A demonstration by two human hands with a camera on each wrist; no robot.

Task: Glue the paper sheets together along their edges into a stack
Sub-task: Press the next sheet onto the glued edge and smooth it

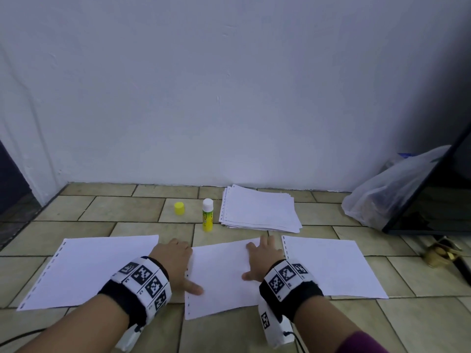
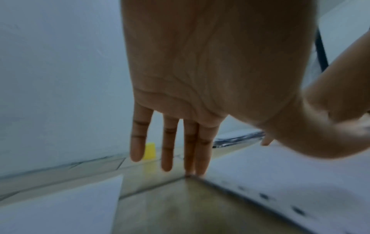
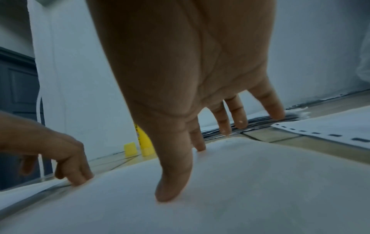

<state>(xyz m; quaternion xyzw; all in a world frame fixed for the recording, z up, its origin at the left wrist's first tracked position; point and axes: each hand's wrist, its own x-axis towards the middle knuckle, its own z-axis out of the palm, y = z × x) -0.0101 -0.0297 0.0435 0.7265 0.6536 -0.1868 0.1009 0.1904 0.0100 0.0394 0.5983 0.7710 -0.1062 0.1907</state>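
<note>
On the left of the tiled floor point(image 1: 122, 210) lies a single white sheet point(image 1: 86, 271) with a punched edge, flat and untouched. Just right of it, the left hand point(image 1: 173, 261) rests at the punched left edge of the middle sheet point(image 1: 219, 276), its grip apart: the fingers are straight, the tips meet the floor at the sheet's far left corner, and the thumb lies on the paper. The right hand point(image 1: 262, 261) presses the same sheet along its right side with fingers spread, holding nothing. Further right lies a third sheet point(image 1: 331, 266), close beside the middle one but apart from it.

Behind the hands, from left to right, stand the yellow cap point(image 1: 179, 208), the uncapped glue stick point(image 1: 207, 214) upright, and a loose pile of more sheets point(image 1: 260, 210) near the wall.

The task looks to be at an early stage. The glue is open, yet the three sheets lie separately, side by side. Whether the middle one is a single sheet or already a glued pair cannot be told. Most of the paper seems still to be joined.

The floor is beige tile with dark joints, meeting a plain pale wall point(image 1: 229, 85). At far right sit a plastic bag point(image 1: 382, 194) and a dark slanted panel point(image 1: 438, 194).
</note>
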